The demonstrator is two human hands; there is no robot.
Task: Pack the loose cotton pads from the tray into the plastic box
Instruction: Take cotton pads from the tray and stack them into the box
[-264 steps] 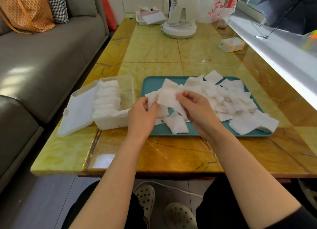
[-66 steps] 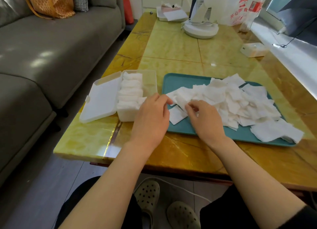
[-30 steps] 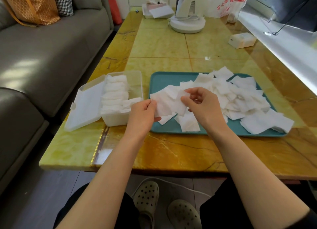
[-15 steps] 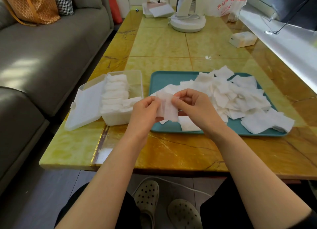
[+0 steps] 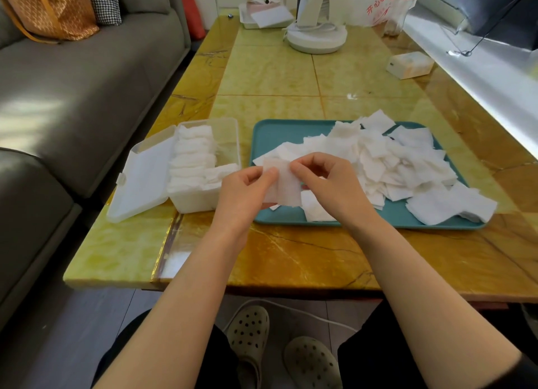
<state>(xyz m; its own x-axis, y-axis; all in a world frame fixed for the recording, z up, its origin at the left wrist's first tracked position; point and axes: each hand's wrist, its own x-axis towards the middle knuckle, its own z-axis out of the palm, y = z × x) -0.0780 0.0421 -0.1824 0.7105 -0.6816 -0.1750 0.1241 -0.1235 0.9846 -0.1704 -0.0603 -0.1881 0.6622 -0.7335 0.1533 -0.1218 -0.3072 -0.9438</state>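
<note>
A teal tray (image 5: 270, 132) on the yellow table holds a heap of loose white cotton pads (image 5: 393, 161). Left of it stands the clear plastic box (image 5: 227, 132), its lid (image 5: 142, 178) flipped open to the left, with a row of pads (image 5: 190, 158) packed along its left side. My left hand (image 5: 244, 193) and my right hand (image 5: 332, 184) meet over the tray's near left corner. Both pinch a small stack of pads (image 5: 286, 184) held upright between them.
A grey sofa (image 5: 72, 97) runs along the table's left side. At the far end stand a white fan base (image 5: 317, 37), a small tray with papers (image 5: 265, 15) and a plastic bag (image 5: 387, 4). A small white box (image 5: 410, 65) lies at the right.
The pads I was gathering from the tray's left end are now squared into a narrow upright stack, and both hands have closed in on it.
</note>
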